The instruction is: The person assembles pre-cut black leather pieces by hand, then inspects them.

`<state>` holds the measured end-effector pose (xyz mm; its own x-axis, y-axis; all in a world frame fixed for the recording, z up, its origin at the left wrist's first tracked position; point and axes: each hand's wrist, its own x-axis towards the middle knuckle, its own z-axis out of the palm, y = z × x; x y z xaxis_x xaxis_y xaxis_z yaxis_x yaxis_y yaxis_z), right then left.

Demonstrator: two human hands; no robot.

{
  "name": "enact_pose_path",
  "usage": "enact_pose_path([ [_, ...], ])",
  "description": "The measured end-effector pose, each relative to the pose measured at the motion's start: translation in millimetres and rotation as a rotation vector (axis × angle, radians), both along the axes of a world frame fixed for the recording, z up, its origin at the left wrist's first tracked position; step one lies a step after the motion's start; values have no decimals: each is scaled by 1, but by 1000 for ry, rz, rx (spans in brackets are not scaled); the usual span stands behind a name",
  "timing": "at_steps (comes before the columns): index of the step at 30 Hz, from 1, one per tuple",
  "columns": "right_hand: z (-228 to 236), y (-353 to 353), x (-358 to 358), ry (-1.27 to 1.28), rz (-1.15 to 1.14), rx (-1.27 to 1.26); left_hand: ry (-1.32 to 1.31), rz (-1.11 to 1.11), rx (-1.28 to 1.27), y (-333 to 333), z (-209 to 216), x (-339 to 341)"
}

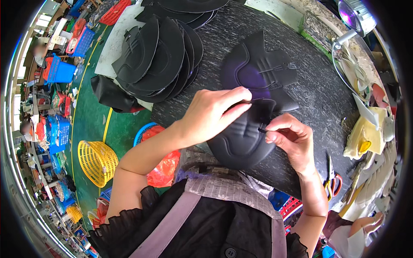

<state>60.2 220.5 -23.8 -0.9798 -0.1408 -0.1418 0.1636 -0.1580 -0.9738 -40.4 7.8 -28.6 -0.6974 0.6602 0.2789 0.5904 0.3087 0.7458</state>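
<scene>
A black moulded panel (241,139), which looks like a shoe upper, lies at the table's near edge with raised curved seams. My left hand (215,109) pinches its upper edge between thumb and fingers. At the panel's right side my right hand (294,137) holds a small dark strip or thread end (263,130) between thumb and forefinger. Whether that strip is joined to the panel I cannot tell. Just beyond my hands another black upper (251,71) lies flat, with loose thread ends at its right, partly overlapped by the held one.
Stacked black uppers (161,60) stand at the table's far left. Scissors (332,182) lie at the right edge, near a yellowish cloth-like pad (365,133). A lamp (357,17) stands at the far right. A yellow basket (98,163) and red bag (163,165) sit left, below the table.
</scene>
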Motion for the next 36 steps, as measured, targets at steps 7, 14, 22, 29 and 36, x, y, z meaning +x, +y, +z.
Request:
enact_pose_path([
  [7,8,-18,-7,471,-97,580,-781,7,413,6,2,19],
  [14,13,-29,-4,896,-134,1208,-836,85,493,14,-2,19],
  [22,18,-24,-1,384,-133,670,-747,49,472,7,-11,16],
  [29,12,-20,1,185,-146,258,-865,42,450,6,6,22],
  [36,17,-22,4,170,-165,314,-790,26,477,9,2,23],
])
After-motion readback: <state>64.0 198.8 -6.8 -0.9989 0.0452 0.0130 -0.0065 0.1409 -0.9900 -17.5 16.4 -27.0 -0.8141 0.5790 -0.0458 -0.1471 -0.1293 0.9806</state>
